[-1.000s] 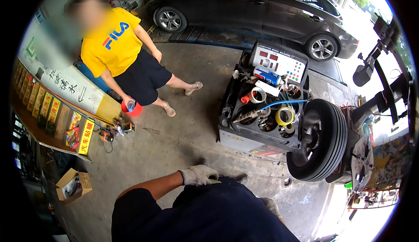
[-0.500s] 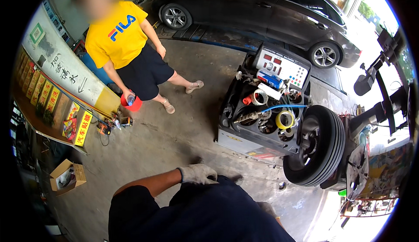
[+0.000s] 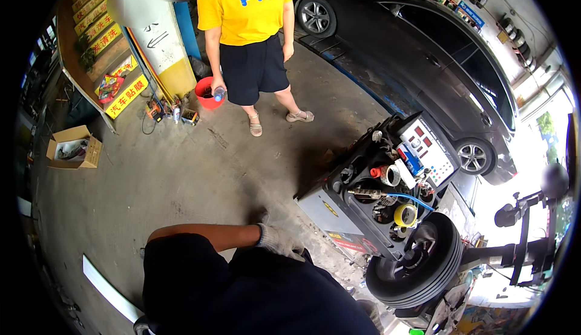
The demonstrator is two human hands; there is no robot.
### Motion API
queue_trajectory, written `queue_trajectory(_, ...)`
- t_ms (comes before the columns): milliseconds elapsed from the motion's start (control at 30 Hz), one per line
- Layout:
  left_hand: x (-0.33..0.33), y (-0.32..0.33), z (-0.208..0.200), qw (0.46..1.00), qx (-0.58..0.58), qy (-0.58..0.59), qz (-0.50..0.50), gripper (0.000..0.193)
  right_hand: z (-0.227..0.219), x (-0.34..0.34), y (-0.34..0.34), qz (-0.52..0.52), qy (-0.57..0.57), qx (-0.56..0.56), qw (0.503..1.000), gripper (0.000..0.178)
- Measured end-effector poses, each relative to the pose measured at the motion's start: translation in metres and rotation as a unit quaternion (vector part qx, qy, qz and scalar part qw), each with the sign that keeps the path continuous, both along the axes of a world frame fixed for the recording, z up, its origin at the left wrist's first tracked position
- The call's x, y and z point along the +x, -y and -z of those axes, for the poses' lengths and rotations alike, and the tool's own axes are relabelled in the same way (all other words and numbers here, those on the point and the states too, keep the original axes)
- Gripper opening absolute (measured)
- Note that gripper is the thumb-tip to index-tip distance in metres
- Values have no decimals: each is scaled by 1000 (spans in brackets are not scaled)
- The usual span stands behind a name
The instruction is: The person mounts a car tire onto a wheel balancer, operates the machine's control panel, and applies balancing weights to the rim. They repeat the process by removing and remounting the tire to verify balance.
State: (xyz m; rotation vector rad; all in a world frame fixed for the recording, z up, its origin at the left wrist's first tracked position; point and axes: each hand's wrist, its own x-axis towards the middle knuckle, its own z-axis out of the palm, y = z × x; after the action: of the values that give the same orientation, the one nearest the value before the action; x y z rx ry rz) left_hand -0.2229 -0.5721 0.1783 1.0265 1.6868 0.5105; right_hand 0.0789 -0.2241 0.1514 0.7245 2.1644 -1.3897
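My left hand (image 3: 279, 240), in a pale knitted work glove, lies against the dark clothing at my front. Its fingers look laid out rather than fisted, though their tips are partly hidden by the cloth. At my right side only a sliver of my gloved right hand (image 3: 371, 314) shows; my dark top covers its fingers. To my right stands a wheel balancer (image 3: 318, 205) with a tyred wheel (image 3: 445, 262) mounted on its side. Its top tray holds a yellow tape roll (image 3: 405, 215), a white roll (image 3: 390, 175), a blue box (image 3: 410, 158) and a blue hose (image 3: 411, 198).
A person in a yellow shirt (image 3: 242, 14) stands ahead, holding a clear bottle (image 3: 218, 94) beside a red bucket (image 3: 206, 96). Behind the balancer is a dark car (image 3: 399, 57). An open cardboard box (image 3: 91, 153) and small tools (image 3: 155, 110) lie on the floor at left.
My view has turned left, so the person and box appear further right or higher, and the balancer looks more tilted. My left hand stays at my front. A white strip shows at lower left.
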Motion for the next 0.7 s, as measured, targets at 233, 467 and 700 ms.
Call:
queue_trajectory(233,-7,42,-15,998,5,-3,-55,52,-12,-44,1,-29,-21,38,999,34)
queue_trajectory(467,5,8,-5,992,16,-110,-54,50,3,-43,7,-46,-16,36,998,31)
queue_trajectory(700,-1,27,3,989,54,-134,-33,45,14,-42,12,-73,-10,15,997,28)
